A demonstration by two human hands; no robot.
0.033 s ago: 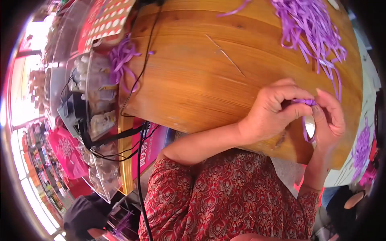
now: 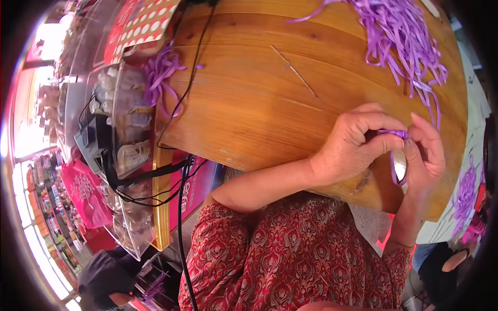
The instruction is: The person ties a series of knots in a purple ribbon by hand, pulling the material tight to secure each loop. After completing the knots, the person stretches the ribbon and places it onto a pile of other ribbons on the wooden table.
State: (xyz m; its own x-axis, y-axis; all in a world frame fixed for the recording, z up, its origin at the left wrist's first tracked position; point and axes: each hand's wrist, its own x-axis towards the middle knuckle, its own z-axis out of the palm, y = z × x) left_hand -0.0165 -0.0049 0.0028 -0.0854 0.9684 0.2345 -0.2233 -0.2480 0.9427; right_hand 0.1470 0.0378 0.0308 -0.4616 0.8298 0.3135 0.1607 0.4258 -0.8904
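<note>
Over the right side of the wooden table, my left hand point(image 2: 358, 137) and my right hand point(image 2: 426, 150) meet fingertip to fingertip. Between them they pinch a purple ribbon point(image 2: 392, 133), bunched or knotted at the fingertips. A loop of it hangs below, beside my right thumb, and a bright pale patch shows inside that loop. Both hands are closed on the ribbon; the fingers hide part of it. Ahead of my left hand a thin metal needle-like tool point(image 2: 294, 71) lies on the tabletop. A heap of purple ribbons point(image 2: 402, 39) spreads beyond my right hand.
The wooden table point(image 2: 244, 103) fills the middle. On its left stand clear plastic bins point(image 2: 132, 119) with pale items, a small purple ribbon bunch point(image 2: 162, 78) and a black cable point(image 2: 193, 72). A pink bag point(image 2: 85, 194) hangs lower left. More purple ribbon point(image 2: 465, 194) lies on a pale surface at right.
The whole view has shifted slightly. Both hands keep nearly the same pinch on the ribbon, with only tiny finger movement.
</note>
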